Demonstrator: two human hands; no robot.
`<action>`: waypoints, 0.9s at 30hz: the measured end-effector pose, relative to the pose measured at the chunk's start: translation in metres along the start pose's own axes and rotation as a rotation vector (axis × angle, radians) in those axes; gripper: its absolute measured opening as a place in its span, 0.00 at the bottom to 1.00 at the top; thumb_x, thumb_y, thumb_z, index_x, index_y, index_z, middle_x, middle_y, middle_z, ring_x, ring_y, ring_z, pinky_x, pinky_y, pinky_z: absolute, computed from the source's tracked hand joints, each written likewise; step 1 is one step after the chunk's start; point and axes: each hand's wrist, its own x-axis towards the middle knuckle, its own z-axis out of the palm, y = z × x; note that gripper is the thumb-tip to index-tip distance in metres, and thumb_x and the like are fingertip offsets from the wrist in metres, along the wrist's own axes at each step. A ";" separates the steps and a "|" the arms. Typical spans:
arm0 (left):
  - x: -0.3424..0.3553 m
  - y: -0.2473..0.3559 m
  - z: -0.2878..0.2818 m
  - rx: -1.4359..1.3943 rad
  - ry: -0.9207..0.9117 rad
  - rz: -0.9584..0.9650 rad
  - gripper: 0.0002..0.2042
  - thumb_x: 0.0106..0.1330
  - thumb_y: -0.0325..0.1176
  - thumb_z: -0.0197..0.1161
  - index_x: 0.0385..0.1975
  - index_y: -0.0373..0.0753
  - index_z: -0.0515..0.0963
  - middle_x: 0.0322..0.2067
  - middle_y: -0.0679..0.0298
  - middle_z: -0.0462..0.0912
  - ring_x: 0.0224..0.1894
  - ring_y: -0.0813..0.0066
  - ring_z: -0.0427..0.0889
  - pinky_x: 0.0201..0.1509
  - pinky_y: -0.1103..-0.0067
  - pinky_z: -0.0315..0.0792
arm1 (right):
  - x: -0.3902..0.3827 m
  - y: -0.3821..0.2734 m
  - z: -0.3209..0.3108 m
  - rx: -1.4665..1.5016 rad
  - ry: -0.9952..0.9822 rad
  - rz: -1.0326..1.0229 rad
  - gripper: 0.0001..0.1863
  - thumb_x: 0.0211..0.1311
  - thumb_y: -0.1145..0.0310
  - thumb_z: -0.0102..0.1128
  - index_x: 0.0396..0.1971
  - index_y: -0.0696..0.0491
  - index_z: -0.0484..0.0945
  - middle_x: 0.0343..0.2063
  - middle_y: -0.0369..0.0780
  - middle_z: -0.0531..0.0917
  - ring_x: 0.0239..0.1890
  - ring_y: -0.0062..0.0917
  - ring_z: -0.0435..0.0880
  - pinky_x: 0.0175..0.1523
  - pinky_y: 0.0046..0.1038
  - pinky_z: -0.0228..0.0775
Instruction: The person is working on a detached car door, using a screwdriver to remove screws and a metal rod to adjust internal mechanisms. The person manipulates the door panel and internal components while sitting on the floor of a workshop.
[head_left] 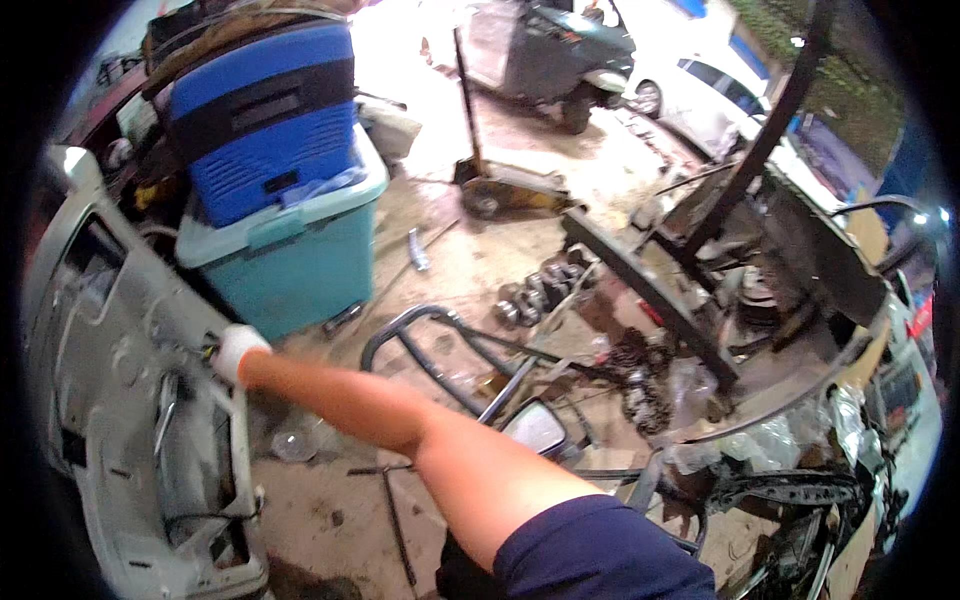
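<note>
My right hand, in a white glove with an orange cuff, stretches across to the left. Its fingers are closed around a small tool with a yellow-and-black end; most of the tool is hidden. The hand is at the edge of a pale grey car door, which stands tilted with its bare inner face showing cut-outs. Toward the door's lower part, a long slot and a dark cable are visible. My left hand does not appear.
Beyond the door, a blue cooler box rests on a teal storage bin. A black tubular frame, side mirror, crankshaft and floor jack lie to the right. Metal scrap crowds the right; vehicles stand behind.
</note>
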 end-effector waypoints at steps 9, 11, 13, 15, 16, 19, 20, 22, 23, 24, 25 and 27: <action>0.123 -0.093 0.052 0.103 -0.033 -0.085 0.22 0.64 0.45 0.56 0.51 0.36 0.75 0.40 0.41 0.81 0.44 0.42 0.80 0.48 0.57 0.74 | 0.017 0.032 0.007 -0.819 -0.418 -0.291 0.19 0.54 0.54 0.67 0.45 0.46 0.86 0.42 0.36 0.86 0.45 0.28 0.84 0.43 0.34 0.75; 0.119 -0.115 0.078 0.028 -0.043 -0.163 0.21 0.64 0.45 0.56 0.51 0.37 0.75 0.39 0.41 0.81 0.44 0.41 0.80 0.48 0.57 0.74 | 0.019 -0.023 0.038 -0.721 -0.241 -0.326 0.20 0.46 0.54 0.73 0.40 0.45 0.87 0.39 0.33 0.87 0.44 0.27 0.85 0.41 0.31 0.74; 0.114 -0.124 0.088 0.012 -0.067 -0.180 0.21 0.64 0.45 0.56 0.51 0.37 0.76 0.39 0.41 0.82 0.43 0.41 0.80 0.48 0.57 0.74 | 0.029 -0.045 0.052 -0.669 -0.131 -0.331 0.20 0.42 0.55 0.76 0.37 0.44 0.88 0.37 0.33 0.88 0.43 0.27 0.86 0.40 0.31 0.74; 0.127 -0.124 0.074 0.142 -0.171 -0.084 0.21 0.64 0.45 0.56 0.50 0.37 0.76 0.38 0.41 0.82 0.43 0.41 0.81 0.47 0.56 0.74 | 0.056 0.024 0.052 -0.686 -0.089 -0.208 0.17 0.41 0.57 0.76 0.35 0.44 0.89 0.37 0.35 0.88 0.41 0.28 0.87 0.38 0.32 0.75; 0.123 -0.119 0.067 0.148 -0.161 -0.087 0.21 0.64 0.45 0.56 0.50 0.37 0.76 0.38 0.41 0.82 0.42 0.40 0.81 0.47 0.56 0.74 | 0.057 0.024 0.049 -0.676 -0.143 -0.198 0.16 0.41 0.59 0.75 0.34 0.45 0.89 0.35 0.37 0.88 0.40 0.29 0.87 0.39 0.32 0.76; 0.104 -0.097 0.045 -0.049 0.072 -0.041 0.22 0.66 0.49 0.54 0.46 0.35 0.77 0.37 0.39 0.81 0.43 0.40 0.80 0.47 0.55 0.74 | 0.041 0.009 0.029 -0.589 -0.195 -0.151 0.12 0.40 0.63 0.72 0.29 0.48 0.89 0.32 0.42 0.88 0.37 0.33 0.88 0.41 0.31 0.78; 0.100 -0.106 0.057 -0.072 0.073 -0.071 0.22 0.66 0.49 0.54 0.46 0.35 0.77 0.38 0.39 0.81 0.43 0.39 0.80 0.47 0.55 0.74 | 0.028 -0.026 0.026 -0.517 -0.146 -0.173 0.11 0.40 0.64 0.72 0.28 0.49 0.89 0.32 0.43 0.88 0.37 0.35 0.88 0.42 0.31 0.79; 0.103 -0.119 0.083 -0.057 0.024 -0.097 0.21 0.66 0.48 0.54 0.46 0.36 0.77 0.38 0.39 0.81 0.43 0.39 0.80 0.47 0.55 0.73 | -0.005 -0.060 0.004 -0.407 -0.100 -0.175 0.12 0.40 0.65 0.70 0.28 0.51 0.88 0.32 0.46 0.87 0.38 0.37 0.87 0.45 0.33 0.79; 0.103 -0.114 0.087 -0.066 0.022 -0.112 0.21 0.65 0.46 0.55 0.46 0.35 0.77 0.38 0.38 0.81 0.44 0.38 0.80 0.48 0.54 0.73 | -0.019 -0.067 -0.008 -0.371 -0.106 -0.174 0.12 0.41 0.66 0.70 0.30 0.51 0.87 0.33 0.47 0.87 0.39 0.38 0.87 0.47 0.34 0.78; 0.103 -0.118 0.091 -0.056 0.011 -0.102 0.20 0.64 0.46 0.55 0.45 0.34 0.78 0.38 0.38 0.81 0.44 0.38 0.80 0.48 0.54 0.74 | -0.026 -0.071 -0.012 -0.332 -0.108 -0.168 0.13 0.41 0.66 0.69 0.32 0.52 0.86 0.34 0.48 0.86 0.40 0.39 0.86 0.48 0.35 0.78; 0.110 -0.120 0.086 0.030 -0.060 -0.030 0.20 0.64 0.45 0.55 0.44 0.34 0.78 0.38 0.38 0.81 0.44 0.38 0.80 0.48 0.54 0.74 | -0.007 -0.016 0.030 0.127 0.550 0.084 0.16 0.49 0.66 0.63 0.38 0.56 0.81 0.38 0.51 0.84 0.44 0.45 0.83 0.50 0.37 0.75; 0.111 -0.139 0.103 0.080 -0.082 -0.049 0.19 0.62 0.44 0.56 0.39 0.32 0.79 0.37 0.39 0.82 0.43 0.39 0.80 0.49 0.55 0.74 | 0.012 -0.021 0.043 0.620 0.507 0.415 0.16 0.55 0.64 0.58 0.41 0.58 0.77 0.42 0.52 0.82 0.48 0.48 0.80 0.51 0.39 0.72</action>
